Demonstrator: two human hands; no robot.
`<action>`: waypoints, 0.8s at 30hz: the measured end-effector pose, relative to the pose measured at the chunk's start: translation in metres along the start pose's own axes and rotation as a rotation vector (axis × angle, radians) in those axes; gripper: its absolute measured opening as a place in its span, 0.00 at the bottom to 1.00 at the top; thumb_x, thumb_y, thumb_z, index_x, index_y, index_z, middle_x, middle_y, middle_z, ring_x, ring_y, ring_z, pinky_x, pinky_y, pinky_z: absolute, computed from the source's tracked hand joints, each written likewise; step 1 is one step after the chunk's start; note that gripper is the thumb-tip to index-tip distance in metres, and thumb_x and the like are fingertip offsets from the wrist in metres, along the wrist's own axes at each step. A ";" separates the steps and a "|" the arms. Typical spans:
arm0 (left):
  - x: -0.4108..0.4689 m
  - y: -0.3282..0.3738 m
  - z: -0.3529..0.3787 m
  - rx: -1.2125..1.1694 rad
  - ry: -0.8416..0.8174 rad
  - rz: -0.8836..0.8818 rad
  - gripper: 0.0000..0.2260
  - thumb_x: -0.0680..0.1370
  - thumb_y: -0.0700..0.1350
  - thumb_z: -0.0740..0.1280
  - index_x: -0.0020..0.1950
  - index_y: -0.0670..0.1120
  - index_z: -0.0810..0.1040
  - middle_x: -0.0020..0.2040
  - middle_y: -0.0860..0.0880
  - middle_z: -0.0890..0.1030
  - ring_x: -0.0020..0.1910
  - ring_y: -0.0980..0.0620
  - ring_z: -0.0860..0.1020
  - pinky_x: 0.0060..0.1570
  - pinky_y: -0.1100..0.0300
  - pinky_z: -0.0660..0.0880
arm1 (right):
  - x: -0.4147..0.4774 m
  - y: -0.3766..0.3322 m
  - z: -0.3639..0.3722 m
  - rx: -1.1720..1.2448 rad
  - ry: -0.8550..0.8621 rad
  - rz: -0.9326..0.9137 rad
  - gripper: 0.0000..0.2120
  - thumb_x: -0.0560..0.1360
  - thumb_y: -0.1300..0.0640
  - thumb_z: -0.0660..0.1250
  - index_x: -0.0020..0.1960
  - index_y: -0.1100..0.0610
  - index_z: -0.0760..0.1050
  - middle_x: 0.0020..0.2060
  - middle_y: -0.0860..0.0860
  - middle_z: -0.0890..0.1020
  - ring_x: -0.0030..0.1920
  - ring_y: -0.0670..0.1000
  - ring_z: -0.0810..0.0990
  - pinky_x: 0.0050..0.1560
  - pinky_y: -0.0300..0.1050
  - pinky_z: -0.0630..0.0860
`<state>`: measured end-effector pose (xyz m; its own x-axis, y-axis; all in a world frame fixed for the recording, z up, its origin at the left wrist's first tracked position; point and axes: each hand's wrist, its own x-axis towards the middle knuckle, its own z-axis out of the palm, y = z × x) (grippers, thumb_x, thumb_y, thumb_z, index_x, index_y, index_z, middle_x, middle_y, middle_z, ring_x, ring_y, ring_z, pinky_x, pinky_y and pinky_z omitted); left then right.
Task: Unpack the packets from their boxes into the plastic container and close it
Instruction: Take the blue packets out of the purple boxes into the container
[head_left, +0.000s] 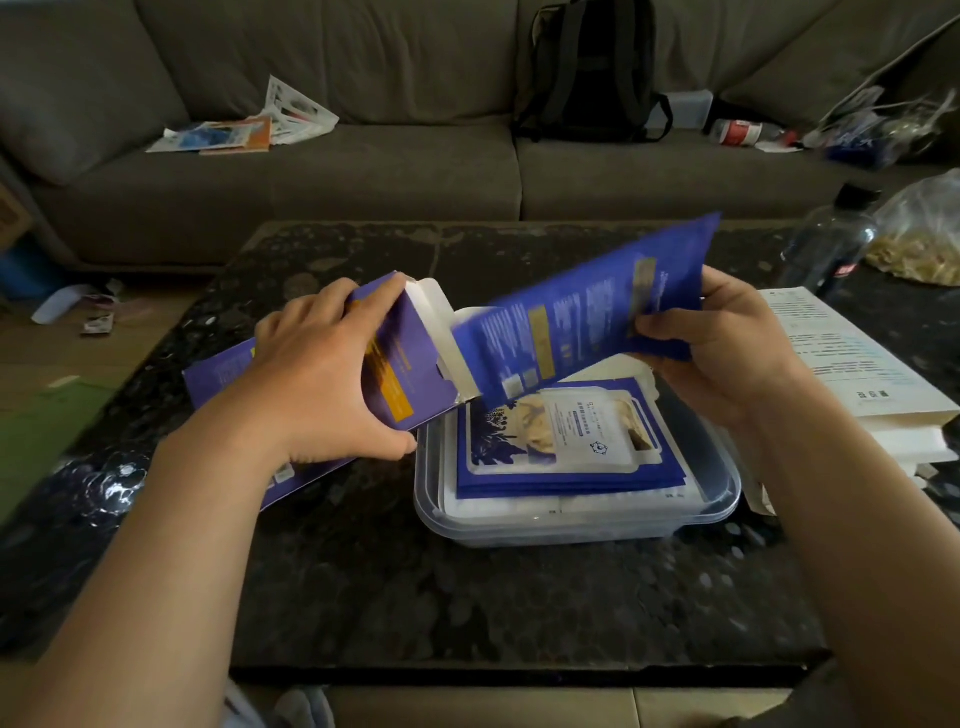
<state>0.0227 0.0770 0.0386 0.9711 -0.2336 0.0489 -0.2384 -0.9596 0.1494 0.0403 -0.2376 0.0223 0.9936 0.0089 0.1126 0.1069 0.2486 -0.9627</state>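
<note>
My left hand grips a purple box with its white end flap open, tilted above the dark table. My right hand pinches a stack of blue packets by its far end; the near end of the stack still sits in the box mouth. Below them stands a clear plastic container without its lid, holding several blue and white packets lying flat.
White boxes are stacked at the right of the black stone table. A clear bottle and a bag of food stand at the back right. A grey sofa with a backpack and papers lies behind.
</note>
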 end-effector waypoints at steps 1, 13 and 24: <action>0.000 -0.002 0.000 -0.002 0.004 -0.009 0.63 0.57 0.67 0.79 0.79 0.62 0.40 0.78 0.52 0.52 0.76 0.43 0.55 0.74 0.42 0.56 | 0.000 0.000 -0.002 -0.014 0.007 -0.002 0.23 0.74 0.79 0.59 0.42 0.55 0.83 0.42 0.55 0.87 0.48 0.56 0.86 0.48 0.51 0.83; 0.000 -0.008 0.001 -0.038 0.035 -0.039 0.63 0.56 0.67 0.79 0.79 0.62 0.40 0.78 0.52 0.54 0.76 0.42 0.56 0.73 0.40 0.57 | -0.009 -0.002 -0.023 -0.786 -0.290 0.031 0.16 0.71 0.73 0.73 0.35 0.54 0.85 0.51 0.42 0.86 0.59 0.44 0.82 0.50 0.36 0.82; 0.000 -0.003 0.000 -0.063 0.054 -0.012 0.63 0.56 0.67 0.80 0.79 0.63 0.41 0.78 0.52 0.55 0.76 0.43 0.56 0.74 0.40 0.57 | -0.005 -0.025 -0.016 -1.264 -0.277 0.129 0.24 0.78 0.71 0.64 0.50 0.43 0.85 0.63 0.41 0.79 0.62 0.44 0.73 0.52 0.38 0.77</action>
<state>0.0237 0.0799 0.0380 0.9723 -0.2117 0.0993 -0.2285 -0.9501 0.2124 0.0330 -0.2595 0.0421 0.9749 0.2005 -0.0969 0.1229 -0.8473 -0.5167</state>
